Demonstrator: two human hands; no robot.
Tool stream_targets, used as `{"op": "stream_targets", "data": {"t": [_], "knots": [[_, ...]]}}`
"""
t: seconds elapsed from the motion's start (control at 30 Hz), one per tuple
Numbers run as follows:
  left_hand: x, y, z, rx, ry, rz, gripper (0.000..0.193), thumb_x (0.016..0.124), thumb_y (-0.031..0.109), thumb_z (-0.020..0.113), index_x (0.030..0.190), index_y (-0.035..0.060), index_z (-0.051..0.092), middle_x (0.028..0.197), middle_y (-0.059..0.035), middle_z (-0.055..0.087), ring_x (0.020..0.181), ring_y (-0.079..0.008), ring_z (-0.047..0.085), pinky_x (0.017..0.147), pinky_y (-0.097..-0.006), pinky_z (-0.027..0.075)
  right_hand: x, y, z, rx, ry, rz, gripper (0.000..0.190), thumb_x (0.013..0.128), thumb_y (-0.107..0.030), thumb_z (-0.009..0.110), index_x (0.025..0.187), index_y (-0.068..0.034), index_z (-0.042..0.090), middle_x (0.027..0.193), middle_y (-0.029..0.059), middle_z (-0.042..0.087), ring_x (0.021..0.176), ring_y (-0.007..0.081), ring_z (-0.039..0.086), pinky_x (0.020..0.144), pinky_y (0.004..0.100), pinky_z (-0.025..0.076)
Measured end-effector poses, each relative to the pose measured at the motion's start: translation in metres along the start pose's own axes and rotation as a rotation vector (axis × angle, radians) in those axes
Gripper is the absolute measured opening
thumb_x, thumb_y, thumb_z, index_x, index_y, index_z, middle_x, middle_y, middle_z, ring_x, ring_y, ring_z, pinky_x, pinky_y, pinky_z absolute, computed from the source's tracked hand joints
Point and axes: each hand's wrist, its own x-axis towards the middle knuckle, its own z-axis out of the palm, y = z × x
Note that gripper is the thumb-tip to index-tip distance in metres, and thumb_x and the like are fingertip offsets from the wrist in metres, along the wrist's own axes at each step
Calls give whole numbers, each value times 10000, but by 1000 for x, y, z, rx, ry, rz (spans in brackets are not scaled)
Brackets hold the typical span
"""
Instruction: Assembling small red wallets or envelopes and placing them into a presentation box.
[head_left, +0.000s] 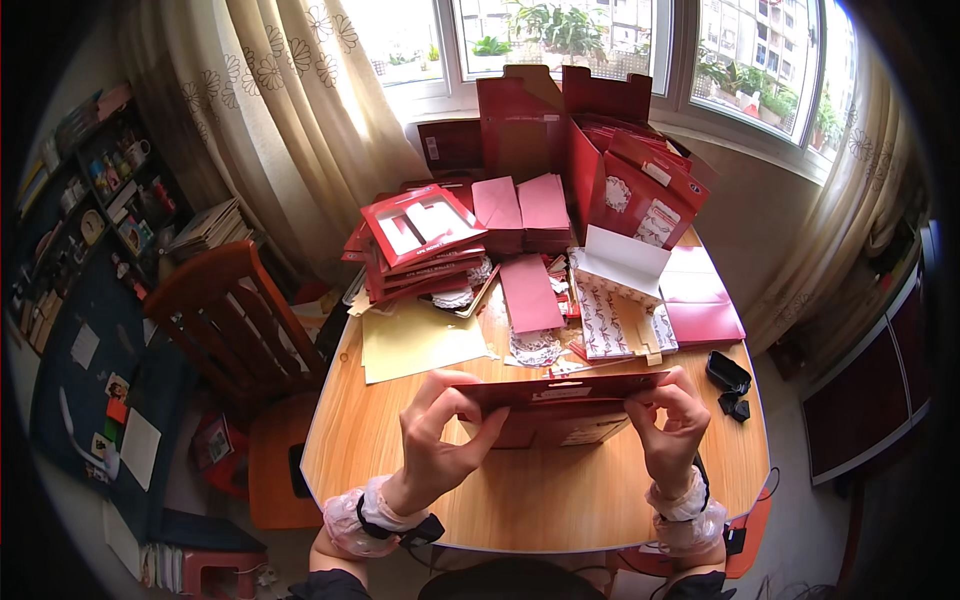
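Between my two hands a dark red cardboard packet (551, 416) stands upright over the near part of the wooden table (555, 502). My left hand (446, 435) pinches its top left corner between thumb and fingers. At the top right corner, my right hand (670, 427) has the same kind of pinch. The packet's top edge has a hang hole and a white label. Just beyond it lie a pink envelope (531, 292), a white paper doily (534, 347) and a stack of patterned cards (604, 322) with a folded white card (626, 259) on top.
Stacked red window packets (424, 229) rise at the left, near yellow sheets (420, 337). Pink envelope stacks (521, 206) and a red carton (592, 165) of filled packets stand behind. At right are pink-and-white stacks (701, 300) and a black case (727, 373). A wooden chair (225, 330) adjoins the table's left side.
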Motion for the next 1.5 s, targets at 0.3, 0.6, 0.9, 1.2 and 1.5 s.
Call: {"op": "stream_targets", "data": {"t": [0.3,0.6,0.9,1.2,1.5], "knots": [[-2,-6,12,-227,158,-169,193,782,-75,707,794,42,554,805,-44,569,668,-127,574,602,-242,463,3,1,1,-72,-6,-42,164,710,90,775,809,-21,705,844,34,592,711,87,542,517,203,368],[1,-14,-6,77,-47,89,188,767,-113,699,888,31,704,889,-105,597,767,-223,624,666,-291,535,11,5,-7,-268,-163,-315,180,730,84,768,875,-16,730,872,75,555,716,160,596,561,291,500],[13,-31,-16,5,-205,226,217,774,5,762,984,54,734,960,-104,660,850,-253,660,728,-341,549,14,0,-7,-339,-199,-299,197,743,103,740,910,-1,722,903,93,576,743,195,617,595,294,520],[12,-48,-3,-133,-182,24,153,807,23,760,956,37,728,875,-95,713,710,-160,672,601,-258,536,19,25,-4,-170,-155,-208,161,796,83,719,936,3,708,860,82,667,788,152,640,704,242,491],[4,-54,11,-452,-307,-359,133,897,34,696,1019,-18,709,912,-48,707,801,-79,645,709,-225,540,21,33,-11,191,-161,118,74,860,36,705,929,38,678,871,59,672,808,92,608,737,224,484]]}}
